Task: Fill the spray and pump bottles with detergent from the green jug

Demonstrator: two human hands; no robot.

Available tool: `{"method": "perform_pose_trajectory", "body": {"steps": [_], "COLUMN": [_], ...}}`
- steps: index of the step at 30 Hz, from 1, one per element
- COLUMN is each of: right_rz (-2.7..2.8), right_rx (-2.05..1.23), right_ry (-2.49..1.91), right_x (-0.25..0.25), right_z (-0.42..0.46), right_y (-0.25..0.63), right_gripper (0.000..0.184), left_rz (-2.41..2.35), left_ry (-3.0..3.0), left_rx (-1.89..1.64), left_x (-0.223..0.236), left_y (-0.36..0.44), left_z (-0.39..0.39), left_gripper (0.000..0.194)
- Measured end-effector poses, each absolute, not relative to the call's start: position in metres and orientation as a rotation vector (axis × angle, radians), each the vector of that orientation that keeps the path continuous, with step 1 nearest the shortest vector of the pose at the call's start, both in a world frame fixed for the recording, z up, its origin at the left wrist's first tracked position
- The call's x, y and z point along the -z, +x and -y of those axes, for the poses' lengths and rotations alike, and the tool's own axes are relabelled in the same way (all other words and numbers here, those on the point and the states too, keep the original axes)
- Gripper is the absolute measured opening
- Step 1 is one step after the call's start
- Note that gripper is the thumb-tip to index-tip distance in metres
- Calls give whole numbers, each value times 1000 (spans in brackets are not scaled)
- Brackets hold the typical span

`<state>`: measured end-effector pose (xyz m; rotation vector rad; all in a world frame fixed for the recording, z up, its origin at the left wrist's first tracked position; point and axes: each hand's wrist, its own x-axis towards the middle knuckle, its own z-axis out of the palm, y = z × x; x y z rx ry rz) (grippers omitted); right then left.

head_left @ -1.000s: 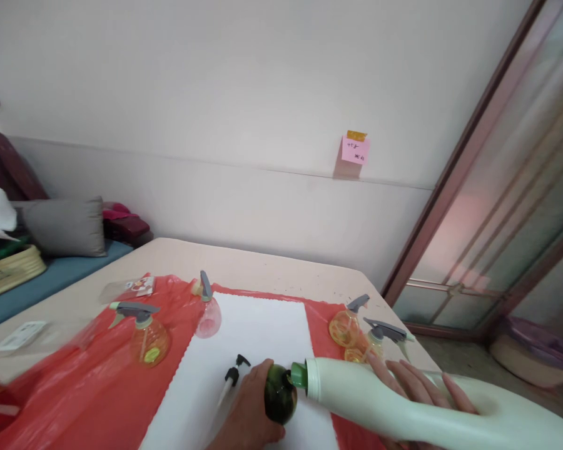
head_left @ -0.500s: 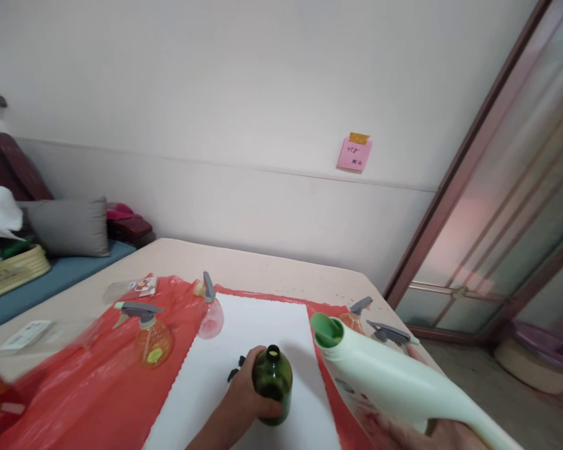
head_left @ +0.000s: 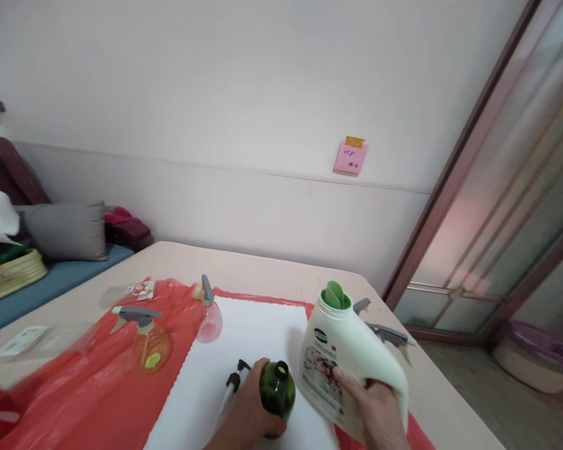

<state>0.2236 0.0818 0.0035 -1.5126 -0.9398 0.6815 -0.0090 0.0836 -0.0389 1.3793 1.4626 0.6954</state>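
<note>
My left hand (head_left: 254,409) is wrapped round a dark green bottle (head_left: 278,390) with an open neck, which leans slightly to the right. Just left of it, a black pump head (head_left: 236,376) with a pale tube lies on the white sheet (head_left: 258,319), partly hidden by my hand. My right hand (head_left: 375,406) grips a large pale-green detergent jug (head_left: 333,350) by its handle side. The jug is close to upright with a slight tilt, and its green spout (head_left: 334,295) is uncapped. Between jug and bottle a small gap shows.
Left on the red plastic sheet (head_left: 117,369) stand an orange spray bottle (head_left: 152,347) and a pink spray bottle (head_left: 210,322). Gray spray triggers (head_left: 387,334) show behind the jug. A clear package (head_left: 21,342) lies on the beige table (head_left: 263,269). A pink note (head_left: 351,158) is on the wall.
The jug has swung from a strong leftward tilt to nearly upright, its spout now pointing up. The green bottle has shifted slightly right and down and leans more; the pump head shows more.
</note>
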Motion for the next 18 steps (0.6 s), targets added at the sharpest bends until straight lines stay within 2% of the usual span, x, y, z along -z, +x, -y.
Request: {"method": "perform_pose_trajectory", "body": {"steps": [10,15,18], "right_rz": [862,875,907], "right_rx": [-712,-680,-691], "right_ry": [-1527,-1540,-1563], "right_x": [43,43,37], "right_z": [-145,-148,-133], "right_y": [194,193,190], "right_gripper": [72,81,79], "left_rz": [-1498,-1514,-1492], "left_ry": [1464,1477,1466], "left_rx": [-589,-530,-545], "left_x": [29,28,31], "left_y": [-11,-11,-10], "left_z": [-81,-82,-82], "left_gripper": [112,113,112]}}
